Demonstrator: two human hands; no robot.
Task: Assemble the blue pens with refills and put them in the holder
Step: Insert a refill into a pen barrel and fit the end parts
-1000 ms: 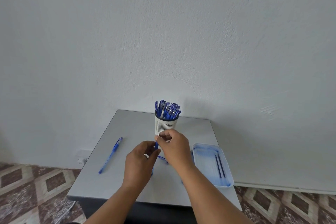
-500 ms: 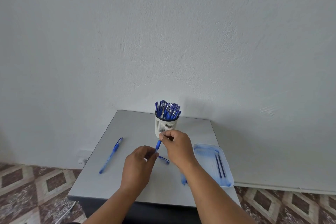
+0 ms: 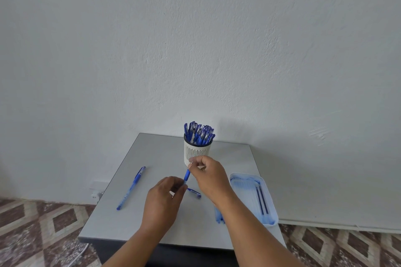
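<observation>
My left hand (image 3: 163,199) and my right hand (image 3: 209,176) hold one blue pen (image 3: 187,175) between them, just in front of the white slotted holder (image 3: 196,153). The right hand pinches the pen's upper tip end, and the left hand grips its lower end, which the fingers hide. The holder stands at the back middle of the table and is full of several capped blue pens (image 3: 199,133). A blue cap (image 3: 194,192) lies on the table under my hands. Another whole blue pen (image 3: 131,187) lies at the left.
A light blue tray (image 3: 237,178) at the right holds two dark refills (image 3: 261,199). A pale blue pen barrel (image 3: 218,217) lies beside the tray, partly under my right forearm. The grey table (image 3: 156,158) stands against a white wall. Patterned floor tiles surround it.
My hands have drawn apart a little, and more of the blue pen shows between them. My right hand has shifted slightly to the right.
</observation>
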